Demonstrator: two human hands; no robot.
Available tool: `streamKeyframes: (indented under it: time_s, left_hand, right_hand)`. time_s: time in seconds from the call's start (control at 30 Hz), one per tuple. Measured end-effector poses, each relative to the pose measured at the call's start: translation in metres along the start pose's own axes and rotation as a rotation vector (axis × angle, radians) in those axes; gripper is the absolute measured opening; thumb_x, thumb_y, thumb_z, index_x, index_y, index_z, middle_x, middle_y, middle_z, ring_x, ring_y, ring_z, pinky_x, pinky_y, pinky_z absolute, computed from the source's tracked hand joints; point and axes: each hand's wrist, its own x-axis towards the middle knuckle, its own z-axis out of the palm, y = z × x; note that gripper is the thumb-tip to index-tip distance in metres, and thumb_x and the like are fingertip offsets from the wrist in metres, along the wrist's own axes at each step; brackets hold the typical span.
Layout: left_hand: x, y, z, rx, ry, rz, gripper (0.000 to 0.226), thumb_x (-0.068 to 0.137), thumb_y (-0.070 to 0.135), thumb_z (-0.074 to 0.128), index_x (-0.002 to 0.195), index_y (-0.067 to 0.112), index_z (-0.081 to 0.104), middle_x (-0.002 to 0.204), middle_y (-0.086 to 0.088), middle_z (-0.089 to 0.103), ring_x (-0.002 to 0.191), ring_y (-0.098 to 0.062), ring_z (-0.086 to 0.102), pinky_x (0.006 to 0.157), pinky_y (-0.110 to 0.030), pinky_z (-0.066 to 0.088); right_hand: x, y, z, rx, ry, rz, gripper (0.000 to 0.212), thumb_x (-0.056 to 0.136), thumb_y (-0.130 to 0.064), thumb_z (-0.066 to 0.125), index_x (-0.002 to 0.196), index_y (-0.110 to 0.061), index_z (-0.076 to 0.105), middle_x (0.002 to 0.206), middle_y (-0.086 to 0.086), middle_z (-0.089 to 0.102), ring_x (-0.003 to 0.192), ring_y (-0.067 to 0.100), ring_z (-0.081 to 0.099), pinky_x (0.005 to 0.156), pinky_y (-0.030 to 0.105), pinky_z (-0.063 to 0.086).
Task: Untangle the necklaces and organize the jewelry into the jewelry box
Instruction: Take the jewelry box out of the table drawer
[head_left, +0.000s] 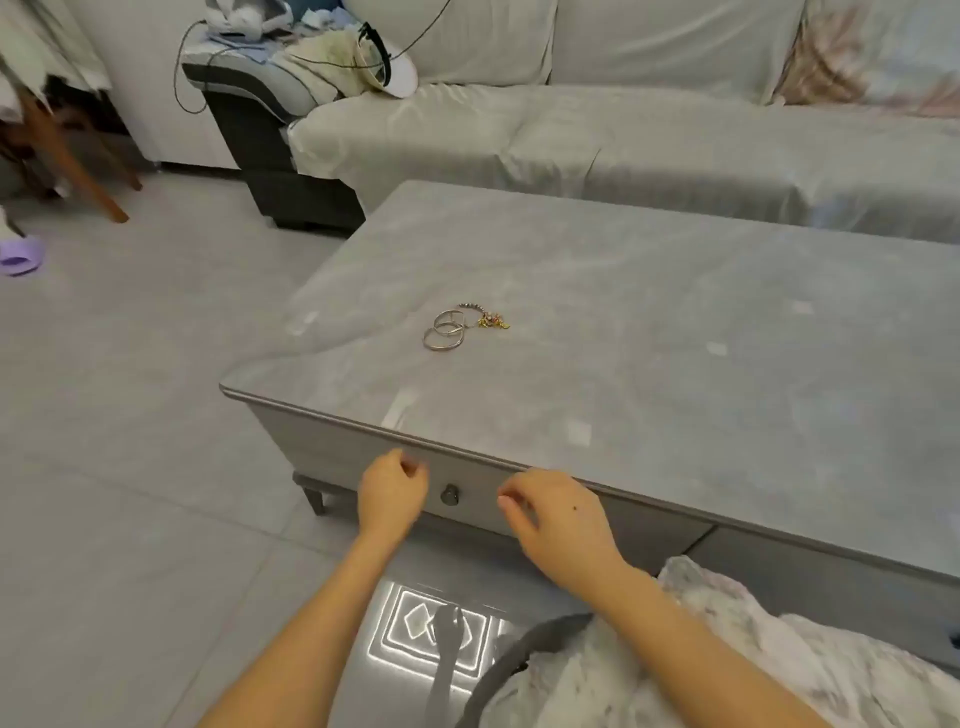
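Observation:
A small heap of jewelry lies on the grey coffee table (675, 338): two or three silver bangles (443, 331) overlapping, and beside them a beaded chain tangled with a gold and pink charm piece (491, 318). No jewelry box is in view. My left hand (390, 493) hovers in front of the table's near edge, left of a round drawer knob (450, 494), fingers loosely curled and holding nothing. My right hand (558, 514) hovers right of the knob, fingers loosely curled, also holding nothing. Both hands are well short of the jewelry.
A pale sofa (623, 130) runs behind the table, with clothes, a cap and a black cable piled on its left end. A wooden chair leg (78, 171) and a purple slipper (21, 257) are at far left on the tiled floor. A patterned cloth (727, 649) lies at lower right.

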Motion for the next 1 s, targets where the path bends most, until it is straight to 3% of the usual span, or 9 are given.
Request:
streamKeyframes:
  time_s: [0.17, 0.33, 0.47, 0.57, 0.63, 0.73, 0.8, 0.9, 1.0]
  left_hand:
    - [0.009, -0.028, 0.053, 0.065, -0.266, -0.086, 0.025, 0.088, 0.023, 0.057, 0.091, 0.000, 0.066, 0.095, -0.019, 0.068, 0.095, -0.036, 0.061, 0.068, -0.030, 0.040]
    - [0.008, -0.035, 0.086, -0.013, -0.173, -0.110, 0.019, 0.088, 0.015, 0.059, 0.094, -0.002, 0.065, 0.095, -0.021, 0.069, 0.094, -0.038, 0.061, 0.063, -0.027, 0.032]
    - [0.006, -0.045, 0.085, -0.011, -0.148, -0.027, 0.015, 0.086, 0.015, 0.059, 0.081, 0.001, 0.063, 0.074, -0.013, 0.066, 0.076, -0.032, 0.061, 0.057, -0.026, 0.027]
    - [-0.002, -0.055, 0.083, 0.005, -0.135, -0.014, 0.019, 0.082, 0.014, 0.061, 0.067, 0.007, 0.052, 0.065, -0.013, 0.061, 0.063, -0.030, 0.053, 0.055, -0.028, 0.027]
    - [-0.013, -0.064, 0.076, 0.008, -0.119, -0.011, 0.022, 0.080, 0.014, 0.062, 0.063, 0.008, 0.050, 0.058, -0.007, 0.055, 0.058, -0.026, 0.049, 0.053, -0.028, 0.028]
    - [-0.034, -0.076, 0.060, 0.058, -0.156, -0.011, 0.024, 0.081, 0.016, 0.063, 0.061, 0.009, 0.051, 0.055, -0.006, 0.057, 0.058, -0.027, 0.054, 0.051, -0.028, 0.029]
    - [-0.044, -0.080, 0.047, 0.145, -0.239, -0.003, 0.021, 0.085, 0.022, 0.061, 0.068, 0.011, 0.056, 0.068, -0.010, 0.066, 0.071, -0.030, 0.062, 0.055, -0.028, 0.031]
    - [-0.053, -0.070, 0.017, 0.378, -0.442, 0.055, 0.022, 0.089, 0.037, 0.056, 0.088, 0.017, 0.063, 0.088, -0.006, 0.069, 0.091, -0.026, 0.063, 0.065, -0.028, 0.040]
    - [-0.061, -0.046, -0.023, 0.514, -0.431, 0.195, 0.035, 0.091, 0.043, 0.052, 0.063, 0.023, 0.052, 0.058, 0.008, 0.050, 0.069, -0.019, 0.056, 0.056, -0.027, 0.037]
  right_hand:
    - [-0.003, 0.018, 0.036, -0.036, -0.160, 0.172, 0.024, 0.096, -0.029, 0.043, 0.110, -0.021, 0.060, 0.107, -0.005, 0.062, 0.098, 0.014, 0.055, 0.078, 0.023, 0.038]
    - [-0.008, 0.027, 0.072, 0.009, -0.203, 0.316, 0.027, 0.095, -0.027, 0.044, 0.117, -0.021, 0.059, 0.115, -0.004, 0.062, 0.104, 0.016, 0.056, 0.083, 0.024, 0.040]
    - [-0.017, 0.024, 0.089, 0.063, -0.154, 0.347, 0.027, 0.094, -0.025, 0.047, 0.117, -0.020, 0.060, 0.117, -0.004, 0.062, 0.106, 0.016, 0.057, 0.087, 0.026, 0.044]
    - [-0.024, 0.021, 0.091, 0.003, -0.057, 0.322, 0.024, 0.090, -0.017, 0.052, 0.110, -0.015, 0.064, 0.105, 0.000, 0.066, 0.096, 0.020, 0.061, 0.078, 0.029, 0.049]
    - [-0.026, 0.017, 0.088, -0.059, 0.071, 0.277, 0.017, 0.075, -0.011, 0.062, 0.090, -0.014, 0.068, 0.080, 0.000, 0.068, 0.071, 0.020, 0.065, 0.057, 0.028, 0.050]
    - [-0.030, 0.007, 0.079, -0.240, 0.089, 0.247, 0.015, 0.058, -0.013, 0.073, 0.063, -0.021, 0.063, 0.045, -0.004, 0.055, 0.037, 0.012, 0.050, 0.034, 0.020, 0.033]
    - [-0.041, -0.001, 0.076, -0.287, 0.058, 0.270, 0.016, 0.057, -0.017, 0.075, 0.060, -0.024, 0.061, 0.044, -0.005, 0.053, 0.035, 0.011, 0.048, 0.031, 0.023, 0.036]
    - [-0.056, -0.009, 0.061, -0.194, 0.136, 0.339, 0.011, 0.073, -0.028, 0.058, 0.061, -0.027, 0.059, 0.048, -0.008, 0.055, 0.040, 0.009, 0.050, 0.034, 0.024, 0.039]
    - [-0.051, -0.003, 0.038, -0.220, 0.226, 0.409, 0.020, 0.079, -0.029, 0.049, 0.062, -0.026, 0.058, 0.053, -0.009, 0.055, 0.047, 0.009, 0.047, 0.037, 0.017, 0.028]
